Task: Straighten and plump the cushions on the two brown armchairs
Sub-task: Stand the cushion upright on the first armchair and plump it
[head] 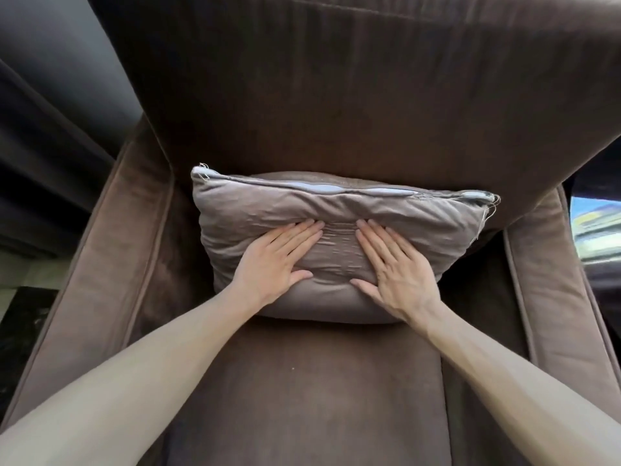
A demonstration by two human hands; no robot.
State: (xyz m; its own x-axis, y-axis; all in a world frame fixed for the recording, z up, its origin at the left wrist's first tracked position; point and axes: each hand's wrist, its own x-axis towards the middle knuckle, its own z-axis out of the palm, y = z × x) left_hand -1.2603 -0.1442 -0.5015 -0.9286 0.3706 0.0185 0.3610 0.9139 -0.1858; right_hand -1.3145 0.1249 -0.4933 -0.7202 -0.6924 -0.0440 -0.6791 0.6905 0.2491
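Right now I have both palms flat on the cushion [339,237], which stands on its lower edge at the back of the seat [316,391] and leans against the backrest [353,95] of the brown armchair [134,250]. My left hand [275,260] is spread open on the front face, left of centre, fingers pointing up and slightly inward, thumb stretched out low toward the middle. My right hand [393,267] mirrors it to the right of centre, also fully open, thumb angled in toward the other thumb. Neither hand grips anything; both simply press on the fabric, and the cloth between them is bunched into small horizontal wrinkles. The cushion is a paler grey-brown than the chair, a little off level, with its right top corner sitting lower than the left. Along its top edge a seam [336,190] gapes and shows a lighter lining, and loose threads [489,210] hang from the top right corner, with a few more at the top left. My bare forearms reach in from the bottom corners over the seat. Both padded armrests flank the seat, and the cushion sits between them, well clear of each
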